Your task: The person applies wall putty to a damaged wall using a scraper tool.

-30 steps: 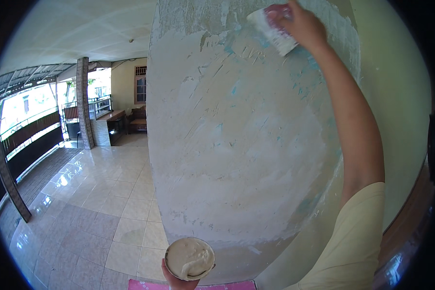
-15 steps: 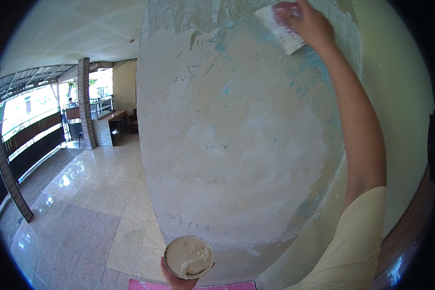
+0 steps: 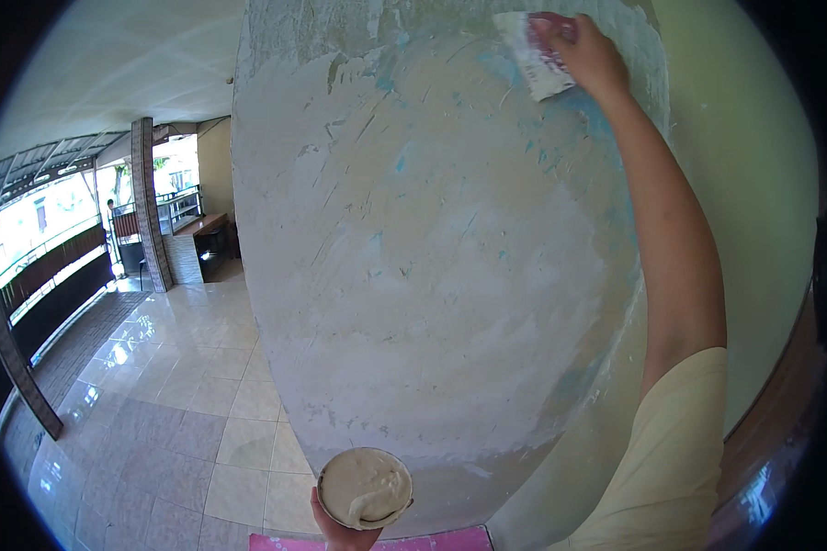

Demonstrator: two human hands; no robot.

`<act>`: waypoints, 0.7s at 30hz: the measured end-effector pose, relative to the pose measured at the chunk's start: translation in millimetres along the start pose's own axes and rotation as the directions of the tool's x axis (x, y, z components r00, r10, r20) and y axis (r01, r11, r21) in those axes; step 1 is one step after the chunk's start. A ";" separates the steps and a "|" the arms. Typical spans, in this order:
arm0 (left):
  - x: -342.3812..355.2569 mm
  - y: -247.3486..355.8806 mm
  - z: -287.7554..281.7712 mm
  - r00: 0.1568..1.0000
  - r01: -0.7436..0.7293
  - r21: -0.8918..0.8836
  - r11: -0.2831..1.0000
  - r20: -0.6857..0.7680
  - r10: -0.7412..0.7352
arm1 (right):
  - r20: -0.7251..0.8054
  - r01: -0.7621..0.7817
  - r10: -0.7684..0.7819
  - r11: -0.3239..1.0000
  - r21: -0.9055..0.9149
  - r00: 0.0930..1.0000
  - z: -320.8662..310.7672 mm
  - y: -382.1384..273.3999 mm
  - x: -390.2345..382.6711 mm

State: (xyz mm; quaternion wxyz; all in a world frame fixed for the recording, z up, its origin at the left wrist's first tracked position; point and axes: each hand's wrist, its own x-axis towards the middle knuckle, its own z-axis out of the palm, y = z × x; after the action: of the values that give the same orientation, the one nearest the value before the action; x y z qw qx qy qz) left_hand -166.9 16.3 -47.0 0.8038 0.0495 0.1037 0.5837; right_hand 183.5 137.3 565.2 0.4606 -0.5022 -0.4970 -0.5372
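Observation:
High on the right, my right hand (image 3: 590, 61) grips a putty knife (image 3: 540, 57) with a wide, putty-smeared blade and a dark pink grip. Its blade lies against or very near the upper part of a patchy grey-white wall (image 3: 432, 303), which shows blue flecks and scrape marks. Down at the bottom centre, my left hand (image 3: 338, 533) is closed round the underside of a round tub (image 3: 366, 489) filled with off-white putty. Only the thumb and part of that palm show; the other fingers are hidden beneath the tub.
A pink strip (image 3: 432, 540) lies at the wall's foot. Glossy tiled floor (image 3: 220, 395) stretches left to a pillar (image 3: 151, 207), a counter (image 3: 198, 248) and a dark railing fence (image 3: 60, 285). On the right stands a smooth pale green wall (image 3: 744, 211).
The wall and background have shifted left in view as my head turned slightly right. My right hand has moved the putty knife a little, its blade now more upright. The tub stays held low.

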 end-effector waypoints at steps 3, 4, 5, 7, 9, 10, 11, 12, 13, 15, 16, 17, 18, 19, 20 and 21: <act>-12.3 2.2 0.9 0.999 0.040 -0.071 0.997 -0.021 -0.042 | 0.004 -0.149 0.149 0.989 0.003 0.989 -16.3 27.4 -8.8; -14.6 1.6 5.0 0.999 0.041 -0.067 0.997 -0.018 -0.043 | 0.000 -0.153 0.153 0.988 0.001 0.988 -20.1 36.8 -10.5; -17.9 0.3 10.6 0.998 0.032 -0.050 0.998 -0.044 -0.034 | -0.031 -0.152 0.153 0.988 0.039 0.988 -22.3 45.8 -12.9; -19.8 -5.3 18.3 0.998 0.022 -0.030 0.999 -0.064 -0.024 | -0.070 -0.151 0.156 0.986 0.076 0.985 -23.8 51.8 -16.8; -20.4 -12.2 23.5 0.998 -0.056 0.053 0.997 -0.009 0.056 | 0.070 -0.012 -0.002 0.980 0.197 0.998 -15.3 22.8 -28.8; -16.1 -14.0 18.3 0.998 -0.065 0.053 0.996 -0.007 0.065 | 0.066 -0.011 -0.002 0.979 0.205 0.998 -14.3 8.0 -36.2; -6.8 -14.8 6.7 0.994 -0.039 0.068 0.997 0.107 0.031 | 0.104 0.025 -0.041 0.987 0.157 0.994 -14.0 -6.5 -44.5; 0.0 -18.6 1.0 0.976 -0.012 0.088 0.996 0.219 -0.008 | 0.144 0.062 -0.077 0.992 0.107 0.987 -14.4 -12.6 -49.7; 0.9 -24.1 2.6 0.976 -0.009 0.090 0.996 0.216 -0.011 | 0.196 0.036 -0.044 0.998 0.042 0.980 -14.8 -8.3 -52.3; 1.2 -35.5 7.1 0.981 -0.026 0.053 0.998 0.193 0.015 | 0.156 -0.019 0.012 0.999 0.040 0.988 -11.9 19.8 -47.8; 1.1 -42.7 11.2 0.982 -0.024 0.053 0.998 0.190 0.013 | 0.109 -0.071 0.066 0.997 0.038 0.992 -11.6 39.8 -43.7; -0.4 -49.3 14.4 0.979 -0.034 0.062 0.997 0.202 0.021 | 0.112 -0.069 0.064 0.996 0.048 0.992 -10.8 57.0 -41.1; -2.0 -55.8 16.6 0.977 -0.045 0.071 0.996 0.213 0.029 | 0.089 -0.119 0.115 0.992 0.041 0.989 -11.7 75.1 -38.7; -2.3 -61.6 17.6 0.978 -0.050 0.069 0.996 0.207 0.035 | 0.068 -0.170 0.167 0.985 0.034 0.984 -14.8 85.4 -38.9; -1.9 -67.3 17.8 0.975 -0.053 0.088 0.995 0.219 0.033 | 0.074 -0.169 0.165 0.985 0.040 0.983 -16.9 94.6 -39.3; -2.4 -73.1 18.5 0.972 -0.056 0.107 0.993 0.231 0.030 | 0.066 -0.180 0.175 0.982 0.065 0.982 -19.9 104.5 -39.8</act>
State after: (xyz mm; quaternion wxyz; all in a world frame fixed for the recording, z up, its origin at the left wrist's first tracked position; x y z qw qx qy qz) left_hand -95.6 -8.1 -43.4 0.7935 0.1642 0.0419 0.5845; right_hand 288.6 108.8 532.9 0.5091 -0.5438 -0.4823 -0.4610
